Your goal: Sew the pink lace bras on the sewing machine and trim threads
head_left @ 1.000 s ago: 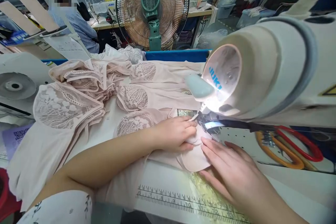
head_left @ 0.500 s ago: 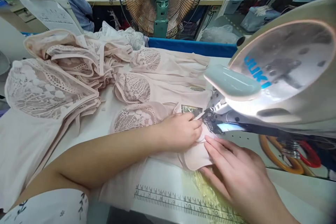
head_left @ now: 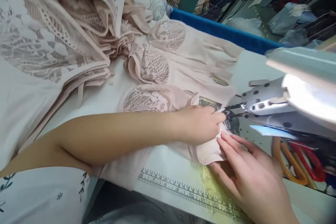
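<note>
White table (head_left: pixel 115 94): pink lace garments (head_left: pixel 157 66); ruler (head_left: pixel 183 193) along edge.

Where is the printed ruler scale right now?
In the head view, the ruler scale runs along the near edge of the table, at bottom centre, its numbers rising toward the right hand.

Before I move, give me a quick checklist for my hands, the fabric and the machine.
1. Left hand on the fabric: ok, its fingers are curled there.
2. Left fingertips well clear of the machine's metal fittings: not ok, they look right beside them.
3. Right hand on the fabric: ok, fingers extended near its edge.
4. Needle position: cannot tell, no needle can be made out.
5. Machine light on: ok, shining brightly.
</note>
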